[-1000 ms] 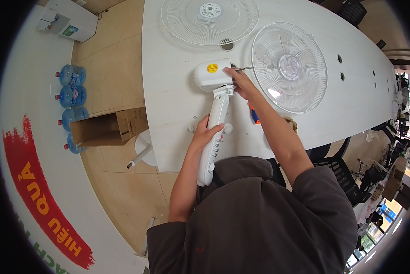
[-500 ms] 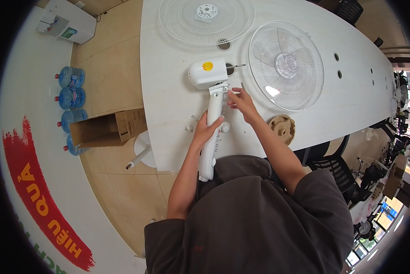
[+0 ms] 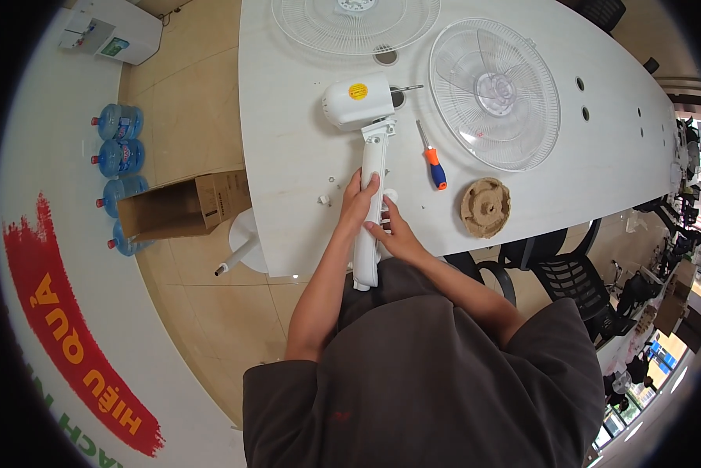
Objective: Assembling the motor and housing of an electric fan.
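A white electric fan body lies on the table, its long column [image 3: 374,156] pointing toward me and its rounded motor head [image 3: 358,101] at the far end, a metal shaft sticking out to the right. My left hand [image 3: 356,201] is wrapped round the middle of the column. Just below it, my right hand [image 3: 397,234] grips the column's right side, the thumb on top and the fingers partly hidden. A small white round knob [image 3: 391,194] shows beside the right fingers. To the right lies a screwdriver [image 3: 435,168] with an orange and blue handle.
A clear-bladed fan in a wire guard [image 3: 495,93] and another wire guard [image 3: 356,31] lie farther back. A brown moulded pulp piece [image 3: 485,207] sits at the right edge. Small white parts [image 3: 324,200] lie on the left. A cardboard box [image 3: 182,204] and a white round base [image 3: 250,242] stand on the floor.
My right hand has come down from near the motor head to the middle of the column, uncovering the screwdriver. My left hand keeps its hold, slightly higher on the column.
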Demonstrator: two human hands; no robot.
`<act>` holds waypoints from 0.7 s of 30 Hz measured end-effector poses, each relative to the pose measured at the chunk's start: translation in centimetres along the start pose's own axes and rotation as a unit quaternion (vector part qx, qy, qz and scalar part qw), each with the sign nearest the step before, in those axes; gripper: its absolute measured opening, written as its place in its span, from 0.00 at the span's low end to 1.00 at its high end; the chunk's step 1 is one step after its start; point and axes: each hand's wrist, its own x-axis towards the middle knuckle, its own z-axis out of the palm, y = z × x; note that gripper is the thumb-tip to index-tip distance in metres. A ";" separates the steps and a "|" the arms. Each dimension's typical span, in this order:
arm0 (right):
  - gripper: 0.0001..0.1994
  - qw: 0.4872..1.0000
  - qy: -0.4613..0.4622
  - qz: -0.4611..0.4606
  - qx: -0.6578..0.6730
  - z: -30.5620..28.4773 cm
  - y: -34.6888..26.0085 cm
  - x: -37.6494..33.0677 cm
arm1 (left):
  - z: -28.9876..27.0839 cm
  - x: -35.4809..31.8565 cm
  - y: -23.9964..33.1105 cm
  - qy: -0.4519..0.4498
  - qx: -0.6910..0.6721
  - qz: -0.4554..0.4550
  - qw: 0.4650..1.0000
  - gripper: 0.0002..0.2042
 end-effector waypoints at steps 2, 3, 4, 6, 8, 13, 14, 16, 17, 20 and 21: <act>0.44 1.000 0.005 -0.009 -0.008 -0.1 1.0 -0.4 | 0.0 -0.2 -0.1 -0.005 0.015 0.021 1.000 0.25; 0.44 1.000 -0.008 -0.005 0.023 -0.5 1.3 -0.4 | 0.1 -0.2 0.0 -0.005 0.014 0.018 1.000 0.25; 0.43 0.998 -0.020 0.000 0.054 -0.9 1.7 -0.3 | 0.1 -0.1 0.2 -0.011 0.011 0.018 1.000 0.24; 0.42 0.999 -0.026 -0.010 0.045 -1.6 1.6 -0.3 | 0.0 0.0 0.0 -0.017 0.005 0.011 1.000 0.24; 0.41 0.999 -0.032 -0.019 0.036 -1.8 1.1 -0.1 | -0.3 0.4 -0.4 -0.031 0.001 0.008 0.999 0.25; 0.40 0.995 -0.038 -0.028 -0.087 -2.2 -0.4 0.7 | -0.5 1.2 -0.8 -0.026 0.018 0.022 0.999 0.25; 0.41 0.992 -0.046 -0.023 -0.114 -2.4 -0.5 0.9 | -0.6 1.3 -1.0 -0.031 0.014 0.025 0.999 0.25; 0.41 0.993 -0.057 -0.005 -0.101 -2.6 -1.2 1.1 | -0.5 1.3 -1.0 -0.037 0.013 0.013 0.999 0.26; 0.40 0.991 -0.066 -0.014 -0.119 -2.7 -1.3 1.2 | -0.6 1.4 -1.0 -0.044 0.016 0.008 0.999 0.26; 0.38 0.989 -0.076 -0.016 -0.129 -2.6 -2.0 1.2 | -0.7 1.5 -0.9 -0.039 0.018 0.015 0.999 0.27; 0.37 0.987 -0.078 -0.005 -0.142 -2.6 -2.3 1.2 | -0.7 1.4 -0.8 -0.039 0.016 0.012 0.999 0.27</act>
